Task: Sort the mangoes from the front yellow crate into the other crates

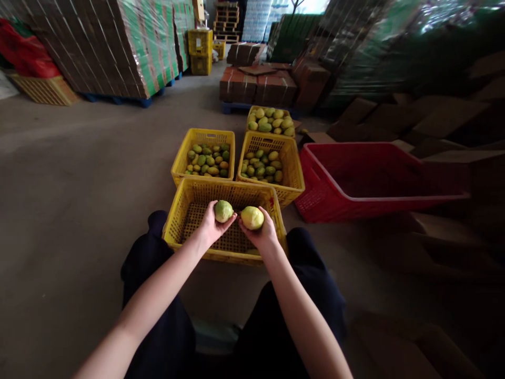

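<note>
My left hand (213, 225) is closed around a greenish lemon (223, 211). My right hand (263, 231) cups a paler yellow lemon (252, 217), which rests on the fingers. Both fruits are held side by side, a short gap apart, above the near yellow crate (173, 231). Through the gaps between my arms the crate's slatted floor shows, with a bit of pale fruit (253, 252) by its near wall. Beyond it stand a left yellow crate (182, 152) and a right yellow crate (294, 168), each holding many green and yellow fruits.
A third filled yellow crate (272, 132) stands farther back. To the right is a large red bin (327, 205). Flattened cardboard (442, 116) lies beyond it. Wrapped carton stacks (153, 47) and bundled brown cardboard (256, 87) on a blue pallet stand behind.
</note>
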`<move>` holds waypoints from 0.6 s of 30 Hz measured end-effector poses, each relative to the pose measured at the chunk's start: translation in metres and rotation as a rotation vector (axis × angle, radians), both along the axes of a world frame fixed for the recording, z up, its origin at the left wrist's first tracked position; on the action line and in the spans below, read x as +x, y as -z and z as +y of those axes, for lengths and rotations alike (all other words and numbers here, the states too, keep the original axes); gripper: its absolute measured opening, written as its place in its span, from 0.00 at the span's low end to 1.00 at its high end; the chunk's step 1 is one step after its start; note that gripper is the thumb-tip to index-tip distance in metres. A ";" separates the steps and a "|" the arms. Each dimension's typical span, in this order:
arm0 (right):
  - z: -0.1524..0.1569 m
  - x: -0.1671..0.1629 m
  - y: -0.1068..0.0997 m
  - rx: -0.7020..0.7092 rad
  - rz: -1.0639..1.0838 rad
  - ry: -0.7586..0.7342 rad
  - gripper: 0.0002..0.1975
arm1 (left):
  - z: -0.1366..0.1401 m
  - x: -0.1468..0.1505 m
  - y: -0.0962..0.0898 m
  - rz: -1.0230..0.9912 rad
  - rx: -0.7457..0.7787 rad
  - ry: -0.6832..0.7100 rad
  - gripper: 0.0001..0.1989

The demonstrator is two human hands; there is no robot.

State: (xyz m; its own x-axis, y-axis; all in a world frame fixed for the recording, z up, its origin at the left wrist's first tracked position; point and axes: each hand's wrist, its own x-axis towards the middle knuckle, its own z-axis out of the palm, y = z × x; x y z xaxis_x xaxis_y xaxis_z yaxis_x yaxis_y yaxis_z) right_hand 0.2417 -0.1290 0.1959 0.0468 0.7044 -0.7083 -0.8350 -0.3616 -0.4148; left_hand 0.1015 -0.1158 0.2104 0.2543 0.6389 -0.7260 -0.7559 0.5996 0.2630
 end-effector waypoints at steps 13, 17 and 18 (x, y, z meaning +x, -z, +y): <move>-0.002 -0.008 0.003 0.070 -0.002 -0.146 0.07 | -0.007 -0.010 0.002 0.007 0.089 -0.079 0.13; -0.003 -0.013 0.007 0.385 -0.231 -0.173 0.21 | -0.006 -0.019 -0.003 -0.045 0.250 -0.123 0.16; -0.005 -0.015 0.008 0.486 -0.309 -0.175 0.26 | -0.006 -0.021 -0.004 -0.024 0.292 -0.129 0.17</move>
State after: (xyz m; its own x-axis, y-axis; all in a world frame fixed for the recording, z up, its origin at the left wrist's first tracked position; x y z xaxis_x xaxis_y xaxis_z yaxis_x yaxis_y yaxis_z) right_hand 0.2270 -0.1335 0.1880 0.0534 0.9598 -0.2756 -0.5942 -0.1912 -0.7812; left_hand 0.0802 -0.1217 0.2146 0.1728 0.8476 -0.5017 -0.8289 0.4003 0.3908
